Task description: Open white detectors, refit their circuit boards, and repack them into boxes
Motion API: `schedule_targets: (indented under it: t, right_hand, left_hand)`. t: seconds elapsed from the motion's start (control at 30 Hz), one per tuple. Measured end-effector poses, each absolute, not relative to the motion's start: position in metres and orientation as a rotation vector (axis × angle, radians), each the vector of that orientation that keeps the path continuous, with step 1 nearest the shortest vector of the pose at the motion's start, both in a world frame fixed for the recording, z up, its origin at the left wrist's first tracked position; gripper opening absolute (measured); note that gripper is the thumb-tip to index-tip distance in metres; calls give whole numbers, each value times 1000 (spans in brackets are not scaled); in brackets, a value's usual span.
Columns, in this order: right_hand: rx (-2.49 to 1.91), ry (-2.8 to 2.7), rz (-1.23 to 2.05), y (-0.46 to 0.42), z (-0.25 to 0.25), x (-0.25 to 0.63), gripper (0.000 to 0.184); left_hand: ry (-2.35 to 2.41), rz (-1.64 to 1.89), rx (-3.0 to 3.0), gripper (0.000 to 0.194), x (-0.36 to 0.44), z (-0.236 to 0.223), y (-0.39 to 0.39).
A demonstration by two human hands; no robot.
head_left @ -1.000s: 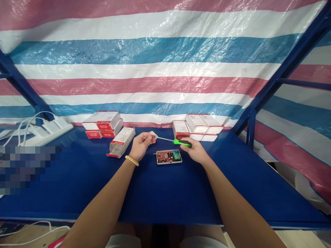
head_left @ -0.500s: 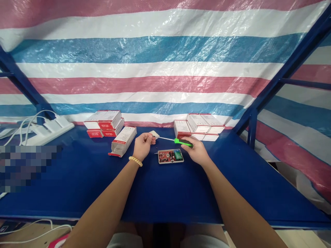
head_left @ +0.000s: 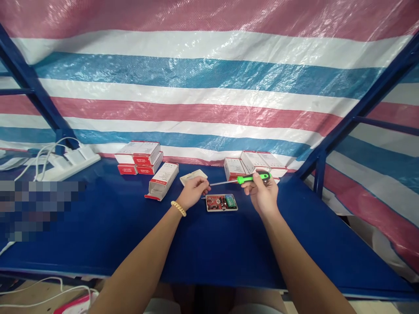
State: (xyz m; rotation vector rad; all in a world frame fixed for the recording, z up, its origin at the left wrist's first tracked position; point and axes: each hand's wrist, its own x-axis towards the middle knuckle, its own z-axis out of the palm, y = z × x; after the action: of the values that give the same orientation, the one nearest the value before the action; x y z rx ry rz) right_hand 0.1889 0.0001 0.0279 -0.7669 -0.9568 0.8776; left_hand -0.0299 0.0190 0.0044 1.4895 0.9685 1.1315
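My right hand (head_left: 263,194) grips the green and black handle of a screwdriver (head_left: 253,177). The metal shaft points left, and its tip meets the closed fingertips of my left hand (head_left: 194,191). Whatever those fingertips pinch at the tip is too small to make out. Below the shaft lies an open device (head_left: 221,203) in a shallow pale case, showing a red circuit board and a green block at its right end. A cream-coloured case cover (head_left: 194,175) lies just behind my left hand, partly hidden by it.
An opened red and white box (head_left: 162,181) lies left of my left hand. Stacked boxes stand at the back left (head_left: 139,157) and back right (head_left: 255,163). A white power strip (head_left: 70,163) with cables is at the far left of the blue table (head_left: 222,253).
The view has shifted, so things on the table appear further right. My right hand has turned palm-up around the screwdriver handle. My left fingers stay at the tip.
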Motion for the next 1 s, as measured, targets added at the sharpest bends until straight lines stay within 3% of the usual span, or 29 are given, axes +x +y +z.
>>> schedule_targets:
  t: [0.2,0.4,0.57,1.0]
  right_hand:
    - [-971,-929,714,8,58,197,35]
    - [-1226,-1284,342,10,81,187,26]
    - [-1312,-1493,199,4,94,166,27]
    - [-1347,-1662,188,2,96,144,27]
  left_hand:
    - [1074,1036,1900,32,-34,10,11]
    - [1137,621,2489,50,-39,14,4]
    - [1167,506,2546,59,-38,12,6]
    - [1123,508,2552,58,-38,6,10]
